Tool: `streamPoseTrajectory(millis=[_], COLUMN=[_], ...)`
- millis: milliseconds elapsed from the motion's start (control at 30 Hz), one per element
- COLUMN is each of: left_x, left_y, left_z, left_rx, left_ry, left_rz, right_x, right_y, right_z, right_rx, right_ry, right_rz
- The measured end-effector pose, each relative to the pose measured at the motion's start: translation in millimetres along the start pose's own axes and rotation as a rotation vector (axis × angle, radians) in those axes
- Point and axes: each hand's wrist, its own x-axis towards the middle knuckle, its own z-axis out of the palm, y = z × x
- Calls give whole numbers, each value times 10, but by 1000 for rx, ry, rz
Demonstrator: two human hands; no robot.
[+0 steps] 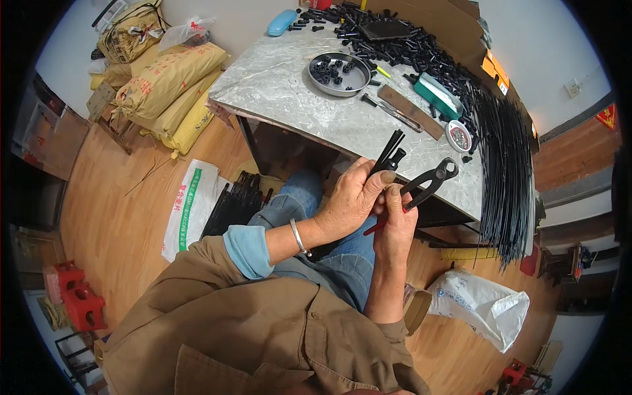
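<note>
1. The left hand [352,203] is closed around some black rods [388,150]; its thumb presses on them. The rods point up and away from the person, in front of the table edge. One piece among them is thicker and has a collar. The lower ends are hidden by the fingers.

2. The right hand [397,220] is folded around the pincers [429,187], which have red on the handles. Their black head points to the upper right. The two hands are close together; I cannot tell if they touch.

3. The table [263,76] stands just beyond the hands, and the knees are partly under it. In the view, the pincers cover a part of its front edge.

4. On the table, near this edge, lie a brown strip [411,113] and a small white dish [449,137]. A green box [431,94] is behind the strip.

5. Farther back are a steel bowl [359,78] with black pieces inside, a large heap [424,54] of black parts, and a blue case [282,22].

6. On the right, many long black strands [503,178] hang over the table side.

7. On the floor, more dark rods [230,205] lie beside the left knee, next to a white sack [191,207]. A white bag [484,306] lies at the right, and yellow sacks [164,92] are piled at the far left.
</note>
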Motion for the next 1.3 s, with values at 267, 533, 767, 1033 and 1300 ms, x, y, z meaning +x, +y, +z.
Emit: streamPoseTrajectory(millis=[267,533,767,1033,1300], left_x=[15,16,19,20,3], left_y=[-32,-68,-127,-86,-22], left_z=[45,41,59,71,66], left_rx=[-16,60,81,99,10], left_ry=[14,7,20,32,21], left_rz=[28,43,135,113,65], right_x=[20,28,24,14,-7], right_y=[18,57,72,89,60], right_z=[-27,-30,-37,-66,0], right_rx=[64,90,102,63,-23], right_ry=[31,56,91,72,105], right_rz=[18,-13,-20,-24,-62])
